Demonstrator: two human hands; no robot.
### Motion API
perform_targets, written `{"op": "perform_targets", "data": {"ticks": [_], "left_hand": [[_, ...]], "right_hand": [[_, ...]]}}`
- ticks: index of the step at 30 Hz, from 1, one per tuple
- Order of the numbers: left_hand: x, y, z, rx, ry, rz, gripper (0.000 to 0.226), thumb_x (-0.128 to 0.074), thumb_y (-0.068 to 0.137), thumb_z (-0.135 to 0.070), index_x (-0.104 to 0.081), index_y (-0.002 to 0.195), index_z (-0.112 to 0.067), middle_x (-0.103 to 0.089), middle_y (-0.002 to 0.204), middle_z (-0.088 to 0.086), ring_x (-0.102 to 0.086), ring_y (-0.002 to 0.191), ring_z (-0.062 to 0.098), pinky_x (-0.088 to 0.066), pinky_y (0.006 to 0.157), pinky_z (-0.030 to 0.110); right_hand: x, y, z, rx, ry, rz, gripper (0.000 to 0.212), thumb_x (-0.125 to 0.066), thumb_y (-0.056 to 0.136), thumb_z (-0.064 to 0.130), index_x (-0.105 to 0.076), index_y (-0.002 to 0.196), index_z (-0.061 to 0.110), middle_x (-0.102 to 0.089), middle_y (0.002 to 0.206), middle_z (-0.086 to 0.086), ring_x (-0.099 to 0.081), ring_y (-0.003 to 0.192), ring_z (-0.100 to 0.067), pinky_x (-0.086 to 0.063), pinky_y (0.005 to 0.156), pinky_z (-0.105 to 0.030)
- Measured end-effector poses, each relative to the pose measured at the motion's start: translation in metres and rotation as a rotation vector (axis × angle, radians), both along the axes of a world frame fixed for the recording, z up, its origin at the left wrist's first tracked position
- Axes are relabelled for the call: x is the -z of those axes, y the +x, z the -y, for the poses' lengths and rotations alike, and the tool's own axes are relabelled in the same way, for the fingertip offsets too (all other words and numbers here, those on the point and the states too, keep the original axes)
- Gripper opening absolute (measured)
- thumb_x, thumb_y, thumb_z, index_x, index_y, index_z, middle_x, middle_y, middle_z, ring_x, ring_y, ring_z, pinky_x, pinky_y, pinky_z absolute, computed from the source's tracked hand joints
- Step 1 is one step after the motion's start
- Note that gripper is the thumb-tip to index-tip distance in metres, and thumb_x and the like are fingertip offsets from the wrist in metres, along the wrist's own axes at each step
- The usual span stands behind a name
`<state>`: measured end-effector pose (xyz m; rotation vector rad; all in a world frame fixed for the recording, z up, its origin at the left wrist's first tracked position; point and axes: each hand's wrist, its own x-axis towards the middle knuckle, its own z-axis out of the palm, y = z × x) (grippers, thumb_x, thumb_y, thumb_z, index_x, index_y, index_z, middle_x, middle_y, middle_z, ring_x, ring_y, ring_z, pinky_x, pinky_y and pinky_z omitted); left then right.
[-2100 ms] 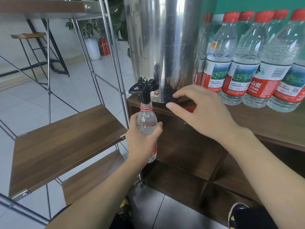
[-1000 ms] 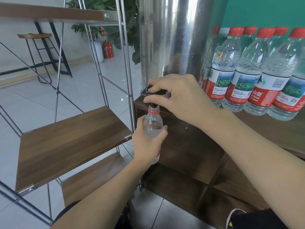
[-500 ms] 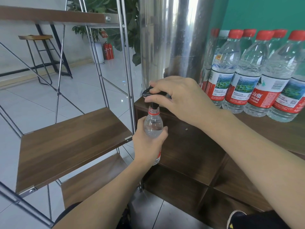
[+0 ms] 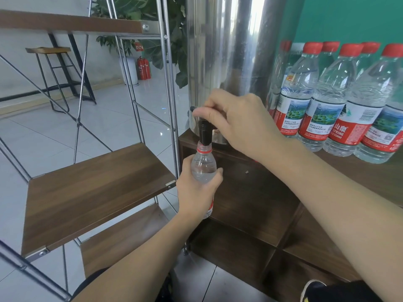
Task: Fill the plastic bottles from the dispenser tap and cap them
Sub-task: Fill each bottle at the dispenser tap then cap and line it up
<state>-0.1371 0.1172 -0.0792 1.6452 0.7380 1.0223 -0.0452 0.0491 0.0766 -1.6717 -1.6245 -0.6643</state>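
A tall stainless steel dispenser (image 4: 226, 62) stands on a dark wooden cabinet (image 4: 257, 192). Its black tap (image 4: 205, 132) points down into the open neck of a clear plastic bottle (image 4: 204, 166) with a red neck ring. My left hand (image 4: 196, 190) is wrapped around that bottle's body and holds it upright under the spout. My right hand (image 4: 239, 120) is closed over the tap's handle, hiding most of it. The bottle holds water up to its shoulder.
Several capped, red-labelled water bottles (image 4: 340, 101) stand on the cabinet top right of the dispenser. A metal-framed rack with wooden shelves (image 4: 91, 188) is close on the left. Tiled floor, a stool (image 4: 56, 68) and a potted plant lie beyond.
My right hand moved from the cabinet top up onto the tap handle and has stayed there. The bottle stays under the spout in my left hand.
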Motion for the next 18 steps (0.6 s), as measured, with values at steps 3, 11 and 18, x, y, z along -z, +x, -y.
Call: {"op": "perform_targets", "data": {"ticks": [3,11,18], "left_hand": [[-0.001,0.0,0.0,0.005,-0.003,0.008,0.061,-0.085,0.081,-0.035,-0.051,0.131,-0.029,-0.066,0.119,-0.01,-0.065,0.109,0.011,-0.055,0.101,0.035],[0.0,0.0,-0.002,0.0,0.014,0.008,0.06,-0.086,0.08,-0.035,-0.052,0.13,-0.03,-0.067,0.115,-0.013,-0.065,0.105,0.007,-0.054,0.097,0.029],[0.0,-0.001,-0.001,-0.002,0.031,0.001,0.058,-0.086,0.08,-0.035,-0.053,0.128,-0.03,-0.068,0.113,-0.014,-0.065,0.103,0.004,-0.051,0.092,0.019]], "right_hand": [[-0.003,0.006,-0.005,0.049,-0.022,-0.25,0.036,-0.055,0.101,0.048,-0.069,0.1,0.015,-0.072,0.077,0.004,-0.067,0.07,-0.01,-0.056,0.072,-0.038],[0.032,0.022,0.036,0.125,0.101,-0.316,0.033,-0.061,0.099,0.045,-0.075,0.109,0.017,-0.074,0.09,0.011,-0.066,0.088,0.005,-0.044,0.074,-0.004],[0.067,0.053,0.065,0.485,-0.241,-0.303,0.059,-0.058,0.087,0.071,-0.065,0.122,0.024,-0.064,0.108,0.007,-0.055,0.1,-0.009,-0.043,0.082,-0.028]]}}
